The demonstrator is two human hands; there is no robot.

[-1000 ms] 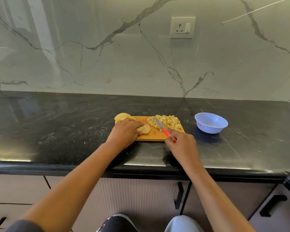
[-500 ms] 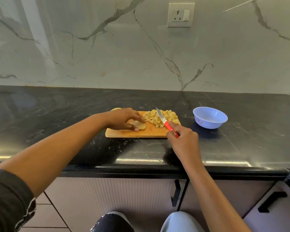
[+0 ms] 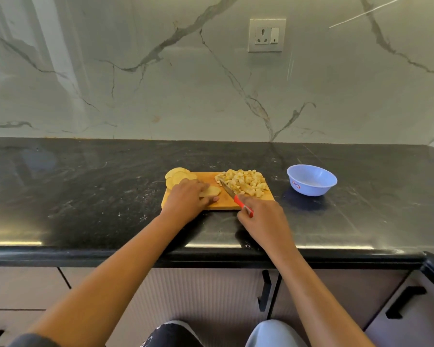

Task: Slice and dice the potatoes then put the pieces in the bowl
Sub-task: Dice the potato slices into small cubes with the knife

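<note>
Just left of the frame's centre, the left hand [image 3: 186, 199] lies knuckles up on the board [image 3: 223, 206], its fingers bent over a potato slice [image 3: 213, 190] and holding it flat against the wood. To its right, the right hand [image 3: 263, 221] grips the red handle of a knife [image 3: 232, 195]. The blade points up and left, with its tip between the slice and the dice [image 3: 244, 182] heaped on the board's right half. A stack [image 3: 178, 176] of uncut rounds overhangs the board's upper left corner. Further right, apart from the board, a blue bowl [image 3: 311, 180] stands on the black tabletop [image 3: 85, 196]. A socket [image 3: 266, 35] sits on the marble wall above.
</note>
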